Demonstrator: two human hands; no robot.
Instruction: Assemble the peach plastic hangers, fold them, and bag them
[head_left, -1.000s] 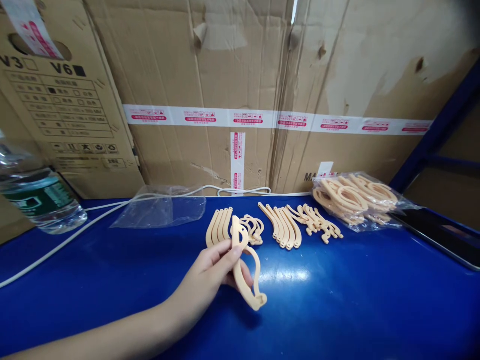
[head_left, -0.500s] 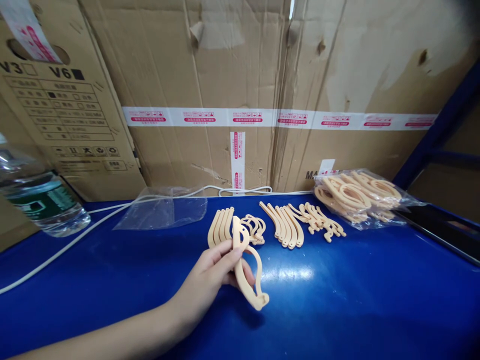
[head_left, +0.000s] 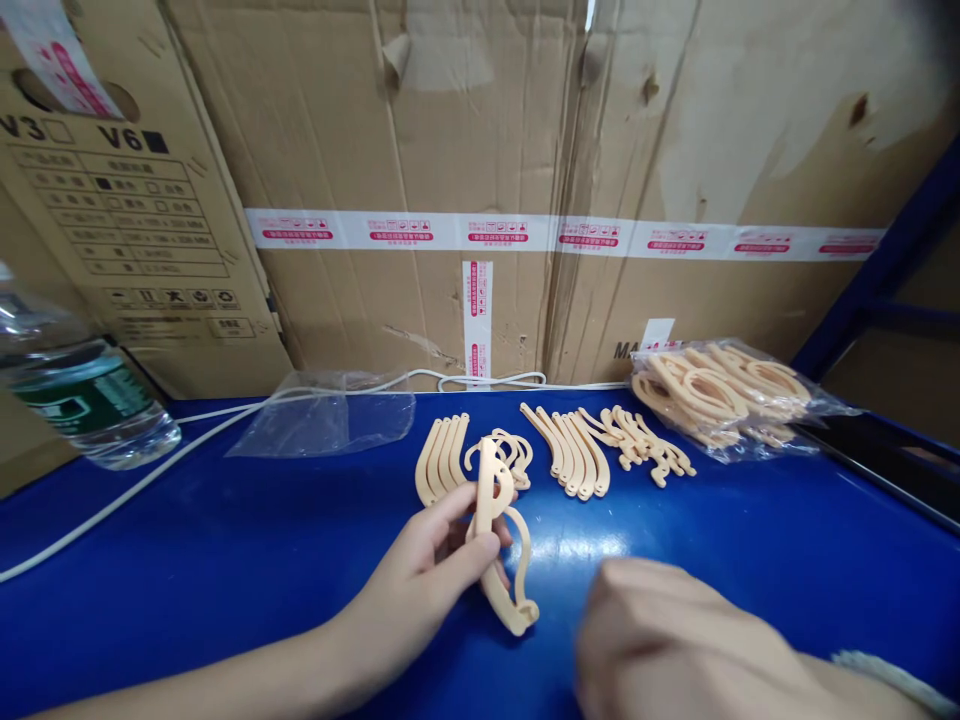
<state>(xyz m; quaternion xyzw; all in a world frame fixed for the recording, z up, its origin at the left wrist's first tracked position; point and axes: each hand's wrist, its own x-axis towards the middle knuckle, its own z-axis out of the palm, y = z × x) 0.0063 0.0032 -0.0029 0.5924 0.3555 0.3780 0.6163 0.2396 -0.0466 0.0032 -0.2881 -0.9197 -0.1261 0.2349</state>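
Note:
My left hand [head_left: 427, 575] grips a cream plastic folding hanger [head_left: 486, 495], thumb in front and fingers behind. The hanger is tilted, its curved lower end pointing down and right above the table. At the lower right, my right hand [head_left: 667, 640] is smeared by motion, and its fingers cannot be made out. Just behind the left hand lie a row of curved hanger arms [head_left: 442, 460] and a small group of looped hook pieces [head_left: 517, 455], partly covered by the held hanger. Farther right are more curved arms [head_left: 574, 455] and several branching pieces [head_left: 649, 440].
A clear bag of cream parts [head_left: 720, 395] lies at the back right beside a dark flat object [head_left: 885, 465]. A flat clear bag [head_left: 322, 415], a white cable [head_left: 135, 480] and a water bottle [head_left: 82, 400] are at the left. Cardboard boxes [head_left: 405, 310] line the blue table's [head_left: 300, 520] back.
My right hand has come into view at the lower right. My left hand has shifted slightly right and turned the hanger a little more upright.

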